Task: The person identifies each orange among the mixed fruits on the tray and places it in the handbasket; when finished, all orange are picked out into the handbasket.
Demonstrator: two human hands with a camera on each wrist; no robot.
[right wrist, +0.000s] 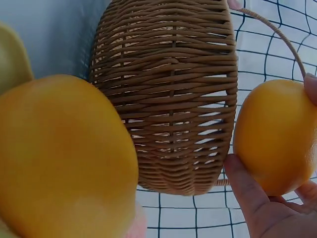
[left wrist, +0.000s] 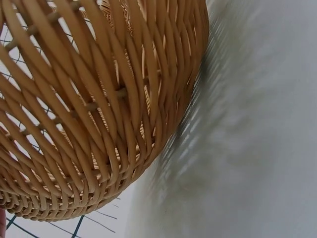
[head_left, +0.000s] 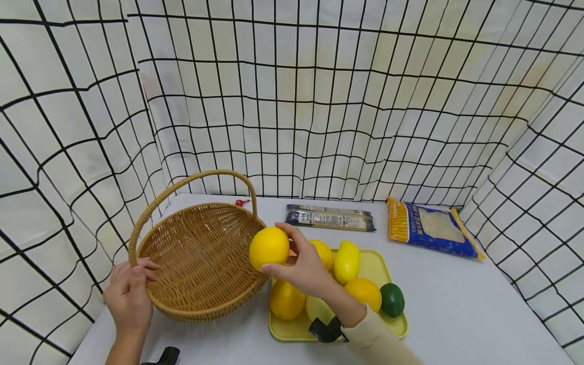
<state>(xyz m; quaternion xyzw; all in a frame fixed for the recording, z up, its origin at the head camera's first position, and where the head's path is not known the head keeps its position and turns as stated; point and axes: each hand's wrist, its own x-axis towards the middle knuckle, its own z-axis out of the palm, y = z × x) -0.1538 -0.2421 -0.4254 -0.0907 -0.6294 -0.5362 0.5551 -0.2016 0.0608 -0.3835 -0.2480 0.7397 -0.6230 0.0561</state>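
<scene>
An orange is pinched between the thumb and fingers of my right hand, beside the right rim of the wicker basket. In the right wrist view the orange shows close to the basket wall. My left hand grips the basket's rim at the left foot of its arched handle. Nothing lies inside the basket. Under my right arm, a yellow tray carries several fruits, among them a yellow mango, an orange and a dark green avocado.
Behind the tray lie dark flat packets with printed labels. A blue and yellow bag is at the back right. Near the basket's far rim sits a small red item. White cloth walls with black netting enclose the table.
</scene>
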